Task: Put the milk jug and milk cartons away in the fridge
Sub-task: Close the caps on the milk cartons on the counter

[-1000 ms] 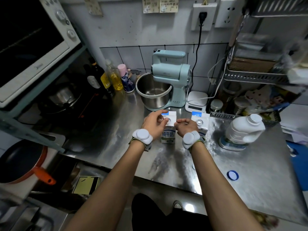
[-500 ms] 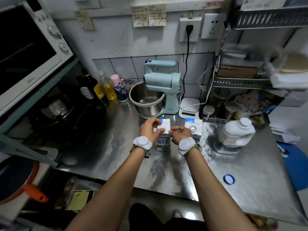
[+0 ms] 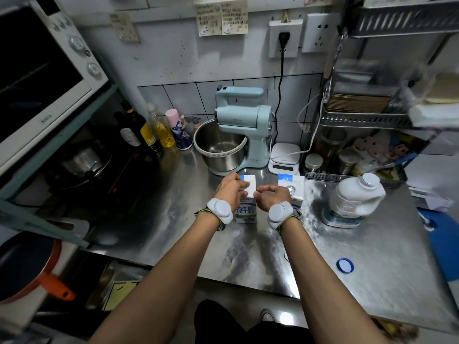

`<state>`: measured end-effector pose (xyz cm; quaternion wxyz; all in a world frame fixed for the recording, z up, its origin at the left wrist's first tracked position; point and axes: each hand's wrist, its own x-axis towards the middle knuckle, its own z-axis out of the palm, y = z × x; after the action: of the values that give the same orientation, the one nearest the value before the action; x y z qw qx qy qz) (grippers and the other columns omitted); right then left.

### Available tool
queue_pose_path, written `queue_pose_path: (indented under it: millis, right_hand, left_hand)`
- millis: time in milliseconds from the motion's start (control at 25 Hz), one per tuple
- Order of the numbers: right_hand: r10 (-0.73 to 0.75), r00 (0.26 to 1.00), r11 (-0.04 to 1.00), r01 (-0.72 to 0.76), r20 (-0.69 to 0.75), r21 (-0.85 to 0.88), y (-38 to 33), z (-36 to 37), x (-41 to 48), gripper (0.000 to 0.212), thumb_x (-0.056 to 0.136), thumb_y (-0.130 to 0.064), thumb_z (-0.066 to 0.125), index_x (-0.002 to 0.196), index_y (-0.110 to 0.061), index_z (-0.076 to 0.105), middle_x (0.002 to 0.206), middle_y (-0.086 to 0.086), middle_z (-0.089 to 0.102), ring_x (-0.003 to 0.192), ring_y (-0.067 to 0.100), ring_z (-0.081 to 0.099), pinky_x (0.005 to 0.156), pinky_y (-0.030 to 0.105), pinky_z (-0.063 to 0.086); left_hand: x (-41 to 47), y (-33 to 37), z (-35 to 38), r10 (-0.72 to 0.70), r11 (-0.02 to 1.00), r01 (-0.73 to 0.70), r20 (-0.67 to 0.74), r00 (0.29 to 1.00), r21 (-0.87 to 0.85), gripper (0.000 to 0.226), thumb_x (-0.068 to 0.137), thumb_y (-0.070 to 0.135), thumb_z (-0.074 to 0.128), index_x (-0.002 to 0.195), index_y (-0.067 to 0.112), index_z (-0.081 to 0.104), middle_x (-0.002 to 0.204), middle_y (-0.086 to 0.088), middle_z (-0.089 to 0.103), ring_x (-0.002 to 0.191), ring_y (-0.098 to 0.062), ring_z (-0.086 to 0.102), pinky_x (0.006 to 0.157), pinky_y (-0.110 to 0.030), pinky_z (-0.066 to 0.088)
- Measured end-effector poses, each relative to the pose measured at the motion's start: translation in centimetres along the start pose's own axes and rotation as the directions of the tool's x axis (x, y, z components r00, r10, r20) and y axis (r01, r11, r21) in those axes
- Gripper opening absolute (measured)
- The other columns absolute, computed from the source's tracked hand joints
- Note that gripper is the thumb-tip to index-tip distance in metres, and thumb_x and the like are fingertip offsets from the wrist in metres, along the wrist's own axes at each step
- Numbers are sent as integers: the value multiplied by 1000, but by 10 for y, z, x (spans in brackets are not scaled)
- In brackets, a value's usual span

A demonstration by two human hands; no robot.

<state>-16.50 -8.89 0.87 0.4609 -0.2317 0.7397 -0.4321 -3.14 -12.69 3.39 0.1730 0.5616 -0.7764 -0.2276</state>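
A white-and-blue cardboard milk carton (image 3: 246, 211) stands upright on the steel tabletop (image 3: 372, 244), its top pinched by the left hand (image 3: 229, 188) and right hand (image 3: 273, 194). A second matching carton (image 3: 294, 186) stands just right of it. Farther right stands the capped white plastic milk jug (image 3: 355, 198).

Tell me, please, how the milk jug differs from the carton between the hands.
Shape: the jug is rounded, with a handle and a round cap; the carton is a square box.
Print: the jug looks plain white; the carton carries blue bands and printed characters.
Handling: the left hand and right hand both grip the carton's top; the jug stands untouched to the right.
Both are mostly white and stand on the steel counter.
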Motion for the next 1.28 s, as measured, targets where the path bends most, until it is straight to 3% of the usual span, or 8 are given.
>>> queue_pose_path:
  millis: [160,360,560,680,800,920,1080,1280]
  right_hand:
    - [15,1000,1000,-15,8,7,2,-1,2,15,69,-15,83,65,-27,74,89,5,81,93,27,77,91,45,62]
    - [18,1000,1000,-19,20,22,3,-1,3,17,69,-14,83,64,-27,73,86,7,81,92,29,77,91,46,62]
    - [-4,1000,1000,4,30,5,3,-2,4,18,72,-14,83,65,-26,73,89,12,81,95,30,78,93,46,62]
    - [-11,1000,999,10,14,39,5,-1,3,18,72,-12,83,66,-25,73,91,13,81,96,31,77,93,48,62]
    - [-27,1000,999,26,9,38,7,-2,1,19,74,-10,82,67,-25,72,91,14,81,89,29,77,92,49,62]
    - [-42,999,999,42,19,24,6,-3,-1,21,78,-10,81,68,-25,70,91,15,80,82,25,72,92,50,61]
    - [-42,999,999,42,14,15,4,-4,-3,20,78,-10,81,68,-25,71,91,16,80,81,26,72,90,50,62]
    - [-33,999,999,33,-7,4,3,-4,-6,12,78,-14,81,86,-22,77,92,17,80,94,35,77,89,48,62]
  left_hand:
    - [-6,-2,-1,61,998,-61,16,998,-5,28,86,-3,65,113,-2,69,113,-9,58,103,-21,55,87,-11,41]
    - [-11,3,-9,96,994,-93,56,994,-63,32,88,-2,62,118,7,70,123,-8,60,116,-26,55,103,-32,43]
    - [-13,1,-2,-56,998,56,-15,998,-31,48,77,33,79,118,17,60,113,-4,55,104,-21,55,90,-35,49]
    - [-10,4,-1,16,1000,-16,-4,1000,22,34,82,17,73,112,9,61,114,-9,58,108,-27,56,93,-37,47]
    - [-7,5,-5,139,984,-146,71,988,107,33,83,-1,66,114,6,64,117,-11,60,113,-29,54,95,-28,43]
    - [-9,5,-8,139,982,-150,94,986,114,33,84,5,67,116,9,62,119,-9,58,114,-29,54,96,-36,44]
    - [-10,8,-3,-41,998,41,0,999,43,37,82,26,74,112,8,60,119,-10,55,108,-28,56,94,-39,47]
    - [-7,8,0,40,995,-44,42,998,91,31,86,13,68,115,3,62,117,-13,56,112,-31,53,96,-34,44]
